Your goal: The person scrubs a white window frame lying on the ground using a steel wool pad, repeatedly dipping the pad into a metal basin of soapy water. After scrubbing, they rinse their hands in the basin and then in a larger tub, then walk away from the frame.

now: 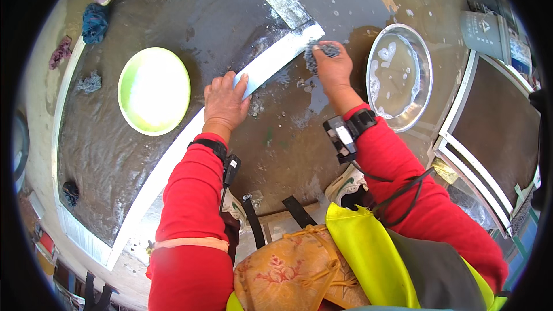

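Note:
A large white-framed window screen [265, 62] with dark mesh lies flat on the wet floor before me. My left hand [227, 101] grips its near frame rail, thumb on one edge and fingers over the other. My right hand [335, 67] pinches a grey wire scouring pad [312, 61] against the outer edge of that rail, close to the corner joint. Right of this hand stands an oval-looking metal basin [426, 77] holding cloudy water with foam. A pale green plastic basin [154, 129], washed out by glare, sits on the mesh to the left.
A second scouring pad [90, 83], a blue cloth [94, 23] and a dark round object [70, 193] lie along the screen's left side. Another framed screen [497, 129] is at the right, below a grey bucket [484, 34]. My shoes [345, 185] are near the rail.

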`<state>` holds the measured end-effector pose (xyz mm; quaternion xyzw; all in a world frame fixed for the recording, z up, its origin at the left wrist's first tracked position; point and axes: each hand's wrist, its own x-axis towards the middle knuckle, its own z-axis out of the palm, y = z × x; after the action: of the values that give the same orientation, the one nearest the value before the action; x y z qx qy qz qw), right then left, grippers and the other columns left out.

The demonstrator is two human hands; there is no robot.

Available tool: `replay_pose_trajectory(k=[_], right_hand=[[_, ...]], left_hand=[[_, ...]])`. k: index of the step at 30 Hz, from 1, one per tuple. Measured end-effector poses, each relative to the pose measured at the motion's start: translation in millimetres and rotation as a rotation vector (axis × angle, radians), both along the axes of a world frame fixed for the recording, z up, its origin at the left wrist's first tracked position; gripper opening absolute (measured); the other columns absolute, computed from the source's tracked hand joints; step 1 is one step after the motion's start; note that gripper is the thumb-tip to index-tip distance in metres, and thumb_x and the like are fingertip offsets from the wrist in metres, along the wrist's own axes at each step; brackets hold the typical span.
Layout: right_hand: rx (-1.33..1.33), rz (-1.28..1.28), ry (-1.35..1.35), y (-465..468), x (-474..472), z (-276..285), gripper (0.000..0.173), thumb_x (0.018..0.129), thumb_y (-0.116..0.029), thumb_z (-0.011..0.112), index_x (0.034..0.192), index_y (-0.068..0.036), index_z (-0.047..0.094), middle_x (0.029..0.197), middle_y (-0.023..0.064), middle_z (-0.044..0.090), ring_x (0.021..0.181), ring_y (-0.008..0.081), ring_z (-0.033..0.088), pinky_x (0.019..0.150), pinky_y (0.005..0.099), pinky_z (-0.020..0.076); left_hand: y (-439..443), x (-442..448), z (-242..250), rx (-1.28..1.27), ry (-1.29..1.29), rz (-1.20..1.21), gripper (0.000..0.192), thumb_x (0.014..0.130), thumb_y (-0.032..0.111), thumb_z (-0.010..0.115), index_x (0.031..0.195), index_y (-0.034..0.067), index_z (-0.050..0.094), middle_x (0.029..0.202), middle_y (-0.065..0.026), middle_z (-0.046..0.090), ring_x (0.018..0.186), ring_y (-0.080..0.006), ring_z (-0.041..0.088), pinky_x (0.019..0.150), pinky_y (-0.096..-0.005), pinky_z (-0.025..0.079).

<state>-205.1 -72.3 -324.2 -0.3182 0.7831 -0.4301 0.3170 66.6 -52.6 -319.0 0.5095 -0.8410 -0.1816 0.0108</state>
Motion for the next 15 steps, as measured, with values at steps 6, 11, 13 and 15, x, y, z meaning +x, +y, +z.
replay_pose_trajectory(k=[6,11,13,15], right_hand=[[0.292,0.149,0.486,-24.7,16.5,-7.5,0.025,0.079,-0.026,0.073,0.097,-0.01,0.065,0.103,0.0174,0.062,0.096,0.0393,0.061,0.083,0.0456,0.0505],[0.403,0.153,0.576,-33.0,15.7,11.7,0.029,0.082,-0.027,0.071,0.105,-0.011,0.064,0.108,0.0175,0.061,0.098,0.0397,0.062,0.084,0.0472,0.0507],[0.484,0.319,0.622,-29.2,21.0,16.3,0.029,0.083,-0.028,0.069,0.106,-0.011,0.063,0.112,0.0183,0.059,0.1,0.0396,0.062,0.085,0.0484,0.0506],[0.45,0.466,0.652,-26.9,24.8,19.6,0.03,0.082,-0.029,0.07,0.107,-0.012,0.066,0.112,0.016,0.061,0.101,0.0387,0.062,0.086,0.045,0.0506]], left_hand=[[0.0,0.1,0.4,-0.01,0.01,-0.008,0.057,0.079,0.03,0.073,0.132,0.022,0.053,0.127,-0.0078,0.048,0.111,-0.0295,0.047,0.091,-0.0443,0.038],[-1.1,-0.4,1.9,0.003,0.023,-0.002,0.058,0.078,0.029,0.073,0.132,0.02,0.054,0.126,-0.0086,0.049,0.111,-0.0308,0.047,0.091,-0.0445,0.038],[-0.6,-0.5,2.0,0.001,0.015,-0.005,0.059,0.078,0.029,0.073,0.133,0.021,0.053,0.126,-0.0085,0.049,0.111,-0.0309,0.047,0.091,-0.0444,0.038],[0.8,-0.3,2.3,0.0,0.017,-0.001,0.059,0.078,0.029,0.073,0.133,0.021,0.053,0.126,-0.0086,0.049,0.111,-0.0309,0.047,0.091,-0.0443,0.038]])
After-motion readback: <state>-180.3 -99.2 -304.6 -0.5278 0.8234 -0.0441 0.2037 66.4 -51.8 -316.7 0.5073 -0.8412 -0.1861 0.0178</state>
